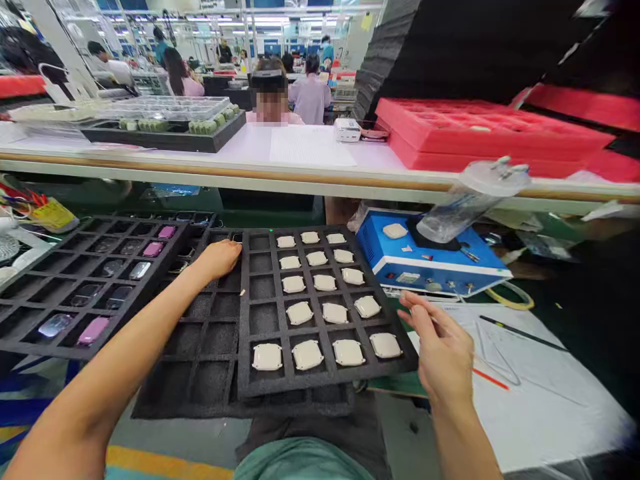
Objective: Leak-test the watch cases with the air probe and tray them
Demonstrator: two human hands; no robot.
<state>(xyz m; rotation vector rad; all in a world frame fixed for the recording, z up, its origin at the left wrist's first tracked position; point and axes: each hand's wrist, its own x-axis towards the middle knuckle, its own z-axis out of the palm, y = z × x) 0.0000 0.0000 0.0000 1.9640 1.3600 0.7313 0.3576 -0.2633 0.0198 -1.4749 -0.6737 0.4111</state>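
My left hand (223, 259) reaches to the far part of a black foam tray (185, 390), its fingers curled down at a compartment. Whatever its fingertips pinch is hidden. On that tray, turned slightly, lies a second black foam tray (263, 270) holding rows of cream-coloured square cases with rounded corners (325, 283). Its left column is mostly bare, with one case (267, 357) in the front corner. My right hand (445, 347) hovers just off this tray's right edge, fingers loosely bent and apart, with nothing visible in them.
Another foam tray (30, 297) at left holds clear, shiny and pink pieces. Behind on the right stands a blue machine (373, 243) with a clear cylinder (450, 203) and a cream case on top. Papers (540, 400) lie at right. A shelf edge (300, 179) crosses behind, carrying red foam trays (440, 140).
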